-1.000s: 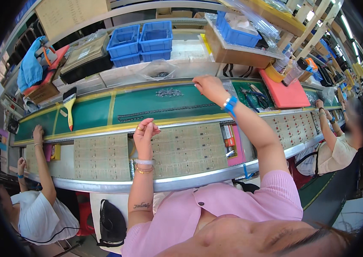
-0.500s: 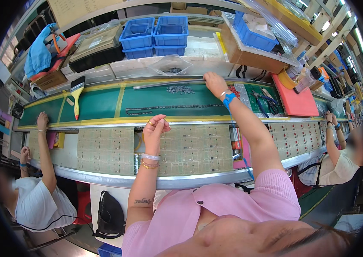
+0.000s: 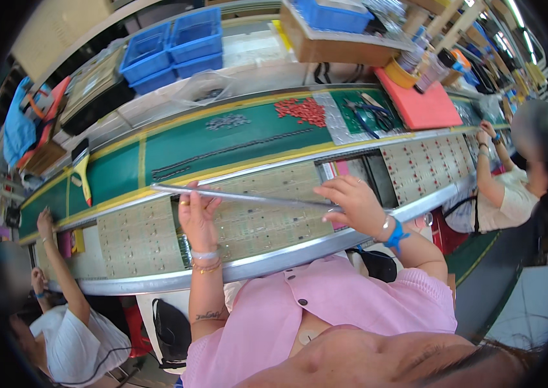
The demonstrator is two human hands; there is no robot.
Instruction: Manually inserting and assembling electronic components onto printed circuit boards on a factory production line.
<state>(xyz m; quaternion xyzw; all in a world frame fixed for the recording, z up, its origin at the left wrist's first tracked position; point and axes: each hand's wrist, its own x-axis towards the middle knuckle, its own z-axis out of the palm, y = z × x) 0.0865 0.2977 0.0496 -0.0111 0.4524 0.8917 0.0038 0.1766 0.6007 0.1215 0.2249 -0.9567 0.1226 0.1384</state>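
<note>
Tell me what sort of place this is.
Probably an electronics assembly line: circuit boards sit in a row, loose red parts lie on the green surface, and co-workers sit on both sides.

So the tube (image 3: 254, 198) is showing plain silvery grey, and the big circuit board (image 3: 261, 227) is looking tan with a repeating grid. At 3 o'clock another board (image 3: 426, 169) is sporting rows of red dots. The bench (image 3: 115, 161) is rocking deep green with yellow tape (image 3: 142, 158) striping it. Small bits (image 3: 300, 111) are popping bright red at 12, and a slab (image 3: 410, 97) is glowing salmon-pink at 2.
</note>
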